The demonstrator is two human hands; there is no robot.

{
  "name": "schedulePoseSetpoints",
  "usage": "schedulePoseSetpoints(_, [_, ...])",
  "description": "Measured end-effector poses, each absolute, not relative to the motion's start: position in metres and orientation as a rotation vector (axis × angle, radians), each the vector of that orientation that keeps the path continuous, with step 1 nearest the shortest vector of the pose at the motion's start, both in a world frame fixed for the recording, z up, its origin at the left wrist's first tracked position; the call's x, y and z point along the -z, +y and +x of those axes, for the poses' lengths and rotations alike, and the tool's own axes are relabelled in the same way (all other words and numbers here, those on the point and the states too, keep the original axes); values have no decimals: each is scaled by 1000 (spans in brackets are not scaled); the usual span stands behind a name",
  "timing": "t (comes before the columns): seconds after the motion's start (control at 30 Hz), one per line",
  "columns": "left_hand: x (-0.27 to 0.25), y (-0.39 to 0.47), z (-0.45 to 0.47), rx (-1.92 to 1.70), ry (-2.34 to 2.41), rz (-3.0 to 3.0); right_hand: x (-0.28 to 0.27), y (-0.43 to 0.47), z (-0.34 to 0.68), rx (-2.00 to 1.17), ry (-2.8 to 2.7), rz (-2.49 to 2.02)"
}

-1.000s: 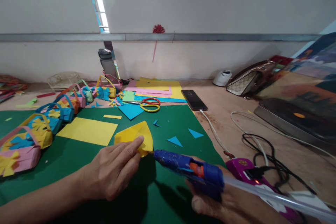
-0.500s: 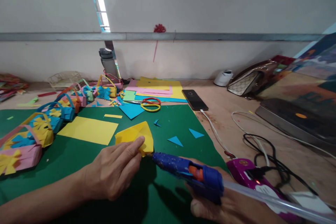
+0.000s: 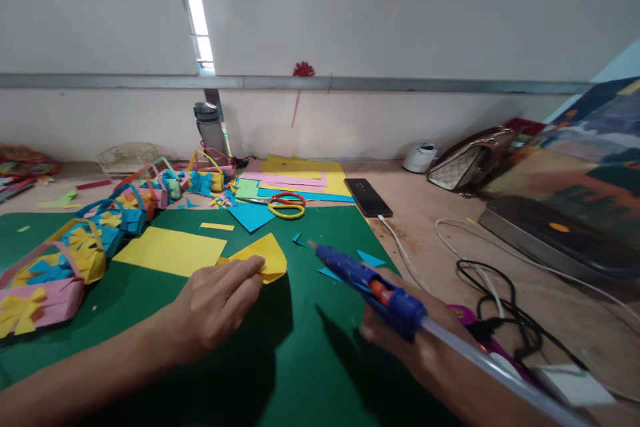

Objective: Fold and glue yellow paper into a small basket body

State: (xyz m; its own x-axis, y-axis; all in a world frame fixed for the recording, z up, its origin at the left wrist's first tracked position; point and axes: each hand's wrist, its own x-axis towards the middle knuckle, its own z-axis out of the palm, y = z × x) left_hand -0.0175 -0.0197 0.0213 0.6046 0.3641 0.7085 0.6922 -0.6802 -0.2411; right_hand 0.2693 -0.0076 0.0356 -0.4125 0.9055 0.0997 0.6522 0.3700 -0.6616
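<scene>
My left hand (image 3: 220,303) pinches a folded piece of yellow paper (image 3: 273,256) above the green mat (image 3: 235,387). In my right hand (image 3: 400,340) is a blue glue gun (image 3: 357,280), its nozzle pointing up and left, apart from the paper. A long clear glue stick (image 3: 490,360) runs out of the gun's back end. Behind the left hand lies a flat yellow paper sheet (image 3: 167,251). Small blue paper scraps (image 3: 371,259) rest near the gun, one partly hidden by it.
Several small paper baskets (image 3: 45,300) line the left side. Scissors (image 3: 287,205) lie before stacked coloured paper (image 3: 300,173). A phone (image 3: 369,197) with a white cable, black cords (image 3: 515,287) and a purple power strip (image 3: 463,313) occupy the right. A grey bottle (image 3: 210,130) stands behind.
The glue gun has moved up and right, its nozzle now away from the paper. My left hand has tilted the yellow paper and shifted slightly left. The view has tipped upward a little.
</scene>
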Motion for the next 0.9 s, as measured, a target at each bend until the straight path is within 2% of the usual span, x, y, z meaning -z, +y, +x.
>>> schedulePoseSetpoints(0.03, [-20,-19,-19,884,-843,-2340,-39,0,266,-643,-2175,-1346])
schedulePoseSetpoints(0.1, [-17,-17,-21,935,-861,-2355,-40,12,261,-123,-2271,-1424])
schedulePoseSetpoints(0.17, [-17,-15,-24,991,-896,-2337,-36,18,257,235,-2349,-1639])
schedulePoseSetpoints(0.27, [-25,-15,-27,1022,-977,-2258,-27,21,247,475,-2463,-1825])
schedulePoseSetpoints(0.53, [-50,-31,-18,1139,-1022,-2208,-7,21,221,647,-2618,-1834])
schedulePoseSetpoints(0.7, [-45,-38,-10,1226,-986,-2297,-1,23,221,505,-2632,-1687])
schedulePoseSetpoints(0.87, [-37,-46,-5,1288,-982,-2328,-28,12,225,374,-2599,-1493])
schedulePoseSetpoints(0.9, [-36,-48,-3,1296,-977,-2332,-35,7,224,268,-2487,-1357])
